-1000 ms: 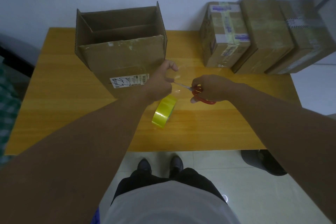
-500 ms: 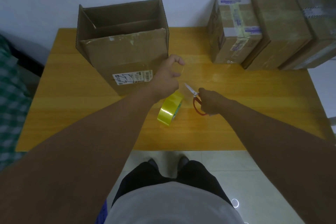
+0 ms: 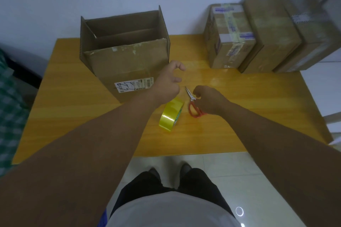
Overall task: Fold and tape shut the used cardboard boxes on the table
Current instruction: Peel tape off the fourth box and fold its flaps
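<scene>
A large open cardboard box (image 3: pixel 127 64) with a white label stands on the wooden table (image 3: pixel 258 101), its top flaps up. My left hand (image 3: pixel 168 84) hovers just right of the box, fingers curled, pinching a faint clear strip of tape. Under my left wrist a yellow tape roll (image 3: pixel 170 115) stands on its edge. To its right, red-handled scissors (image 3: pixel 192 105) lie on the table, blades shut and pointing away. My right hand (image 3: pixel 210 100) rests on their handles, fingers still closed around them.
Three taped-shut cardboard boxes (image 3: pixel 232 37) stand side by side at the table's back right corner. A green checked cloth (image 3: pixel 9 101) is at the left edge. The table's front edge is close to my body, with tiled floor below.
My right hand has lowered the scissors from mid-air onto the table beside the tape roll. My left hand has lifted slightly toward the box, away from the roll.
</scene>
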